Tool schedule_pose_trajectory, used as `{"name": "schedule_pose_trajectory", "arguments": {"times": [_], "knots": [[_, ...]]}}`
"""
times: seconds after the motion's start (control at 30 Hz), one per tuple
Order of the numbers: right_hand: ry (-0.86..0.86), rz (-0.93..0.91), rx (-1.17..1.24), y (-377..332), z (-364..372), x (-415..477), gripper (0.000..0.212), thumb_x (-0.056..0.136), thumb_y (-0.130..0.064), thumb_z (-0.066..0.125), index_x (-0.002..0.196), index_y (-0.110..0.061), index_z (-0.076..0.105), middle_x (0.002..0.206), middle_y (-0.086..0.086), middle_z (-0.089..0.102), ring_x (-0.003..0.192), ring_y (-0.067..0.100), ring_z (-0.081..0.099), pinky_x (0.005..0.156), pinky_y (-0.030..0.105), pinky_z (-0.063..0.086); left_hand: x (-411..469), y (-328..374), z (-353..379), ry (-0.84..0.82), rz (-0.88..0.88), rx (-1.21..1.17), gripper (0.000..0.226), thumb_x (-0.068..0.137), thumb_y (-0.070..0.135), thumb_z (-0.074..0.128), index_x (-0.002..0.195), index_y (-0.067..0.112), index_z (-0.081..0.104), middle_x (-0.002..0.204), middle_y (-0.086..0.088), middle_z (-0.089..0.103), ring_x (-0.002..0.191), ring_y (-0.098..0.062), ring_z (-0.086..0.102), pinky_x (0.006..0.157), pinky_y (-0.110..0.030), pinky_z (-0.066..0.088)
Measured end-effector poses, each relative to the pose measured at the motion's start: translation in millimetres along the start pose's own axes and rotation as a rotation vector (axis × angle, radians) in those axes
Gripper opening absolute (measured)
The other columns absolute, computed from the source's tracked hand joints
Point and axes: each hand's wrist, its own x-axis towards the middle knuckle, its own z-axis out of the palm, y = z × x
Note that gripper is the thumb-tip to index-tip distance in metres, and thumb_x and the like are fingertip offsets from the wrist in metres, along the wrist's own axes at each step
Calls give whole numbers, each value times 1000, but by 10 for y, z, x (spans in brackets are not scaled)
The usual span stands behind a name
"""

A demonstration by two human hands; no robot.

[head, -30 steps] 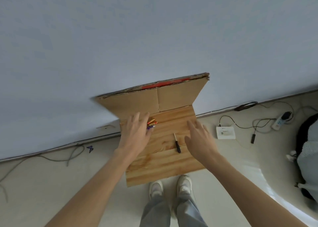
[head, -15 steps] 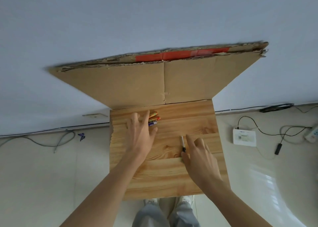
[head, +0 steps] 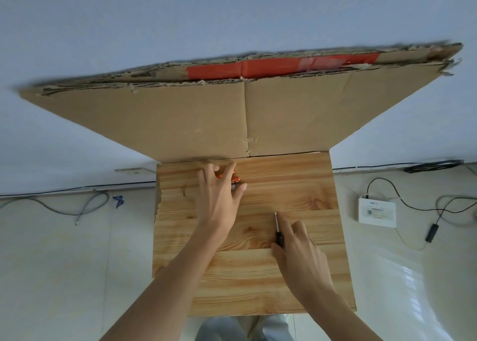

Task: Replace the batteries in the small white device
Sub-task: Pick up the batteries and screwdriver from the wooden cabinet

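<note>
Several small batteries (head: 236,179), orange, red and one silver-tipped, lie at the far left of the wooden tabletop (head: 289,183). My left hand (head: 219,206) reaches over them with fingers spread and fairly straight, fingertips and thumb touching them. A small screwdriver (head: 277,224) with a black handle and thin metal shaft lies mid-table, pointing away from me. My right hand (head: 302,258) pinches its handle between thumb and forefinger. No small white device shows on the tabletop; my left hand covers part of that spot.
A folded cardboard sheet (head: 201,123) with red tape leans on the wall behind the table. On the floor to the right lie a white router box (head: 376,211) and black cables (head: 433,227); a grey cable (head: 77,209) lies left. My legs (head: 219,330) are below the table edge.
The view has moved closer over the table. My left hand has slid further onto the batteries. My right hand has come up beside the screwdriver and closed on its handle.
</note>
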Motion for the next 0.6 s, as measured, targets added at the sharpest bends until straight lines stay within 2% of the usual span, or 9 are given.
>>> {"name": "schedule_pose_trajectory", "arguments": {"times": [0.13, 0.3, 0.4, 0.6], "knots": [[1, -19, 3, 76, 55, -2, 71, 107, -39, 57, 166, -36, 17, 122, -8, 44, 79, 17, 68, 57, 29, 54, -29, -45, 117, 61, 29, 14, 50, 103, 56, 63, 145, 29, 59, 132, -12, 48, 118, -29, 49, 68, -40, 62], [10, -38, -5, 94, 75, -5, 70, 108, -38, 54, 166, -38, 14, 121, -9, 43, 73, 14, 64, 49, 21, 39, -40, -77, 223, 154, -7, 100, 51, 104, 67, 54, 139, 31, 60, 129, -14, 49, 112, -30, 50, 83, -45, 57], [14, -37, -15, 105, 82, 1, 70, 109, -37, 52, 166, -39, 11, 120, -9, 43, 69, 13, 61, 46, 19, 34, -52, -55, 241, 192, -71, 132, 56, 101, 74, 51, 136, 32, 62, 123, -12, 47, 105, -29, 52, 83, -46, 54], [14, -49, 18, 111, 71, -6, 68, 108, -31, 51, 163, -43, 13, 117, -10, 43, 70, 16, 65, 50, 24, 45, -46, -36, 255, 219, -83, 195, 58, 103, 77, 44, 130, 30, 64, 106, -9, 45, 77, -26, 53, 77, -43, 49]]}}
